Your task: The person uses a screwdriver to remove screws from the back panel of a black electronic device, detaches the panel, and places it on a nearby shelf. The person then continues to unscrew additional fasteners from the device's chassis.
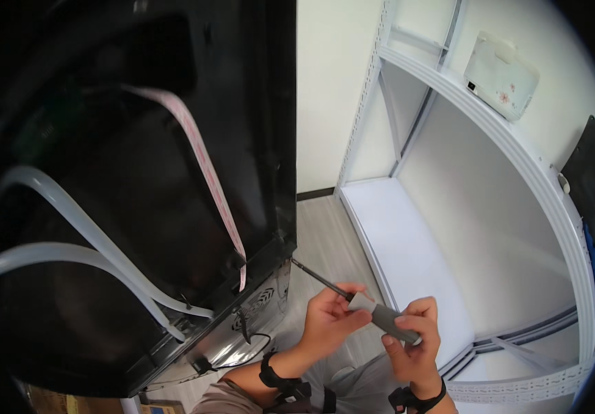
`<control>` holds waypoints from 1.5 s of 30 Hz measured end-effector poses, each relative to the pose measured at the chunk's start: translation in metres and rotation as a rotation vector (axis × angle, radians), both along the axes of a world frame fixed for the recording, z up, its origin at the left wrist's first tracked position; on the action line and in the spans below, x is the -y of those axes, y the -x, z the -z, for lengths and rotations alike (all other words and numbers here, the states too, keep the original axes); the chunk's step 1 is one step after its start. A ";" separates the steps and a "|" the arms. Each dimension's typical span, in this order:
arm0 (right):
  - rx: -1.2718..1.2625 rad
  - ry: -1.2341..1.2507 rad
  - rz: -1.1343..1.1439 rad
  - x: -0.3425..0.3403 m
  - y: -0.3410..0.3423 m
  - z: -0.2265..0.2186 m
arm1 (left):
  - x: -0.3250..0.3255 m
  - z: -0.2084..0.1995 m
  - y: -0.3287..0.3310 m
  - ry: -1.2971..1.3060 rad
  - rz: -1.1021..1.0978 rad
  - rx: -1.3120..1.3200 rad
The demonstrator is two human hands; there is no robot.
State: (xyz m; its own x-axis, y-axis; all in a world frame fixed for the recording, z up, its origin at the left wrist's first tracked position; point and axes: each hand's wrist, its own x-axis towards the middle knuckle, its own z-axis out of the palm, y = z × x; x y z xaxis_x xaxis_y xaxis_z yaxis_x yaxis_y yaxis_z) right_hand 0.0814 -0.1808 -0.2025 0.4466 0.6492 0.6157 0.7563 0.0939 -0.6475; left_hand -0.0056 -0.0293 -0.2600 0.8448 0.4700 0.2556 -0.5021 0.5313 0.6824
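Holding a screwdriver (359,302) in both hands, in front of us and just right of the black appliance (139,207). Left hand (332,317): fingers pinched round the shaft where it meets the handle. Right hand (415,338): fingers clenched on the grey handle near its butt end. The thin dark shaft points up and left; its tip sits near the appliance's lower right corner, by the metal panel (256,310) with vent slots. Whether the tip touches a screw we cannot tell.

Notes on doing this well, as we judge it:
- keep the left fingers low on the shaft as a guide, so the tip does not wander on the panel
- line the shaft square to the screw before turning; it looks slanted now
- push along the axis with the right hand, turn slowly
- mind the pink ribbon cable (208,172) hanging just beside the tip, and the two clear hoses (83,241) further left

White shelf (408,255) stands to the right, well apart
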 end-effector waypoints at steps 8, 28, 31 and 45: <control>0.007 -0.049 -0.003 -0.001 0.013 -0.001 | 0.002 0.000 0.001 0.019 0.060 0.046; -0.096 -0.193 0.059 -0.004 0.023 0.009 | 0.005 0.005 -0.005 0.057 0.010 0.070; -0.531 -0.281 0.093 -0.008 0.037 -0.001 | 0.005 -0.001 -0.002 0.046 -0.012 0.066; -0.277 -0.169 0.105 -0.004 0.029 0.006 | -0.027 -0.013 -0.001 0.414 -0.220 0.046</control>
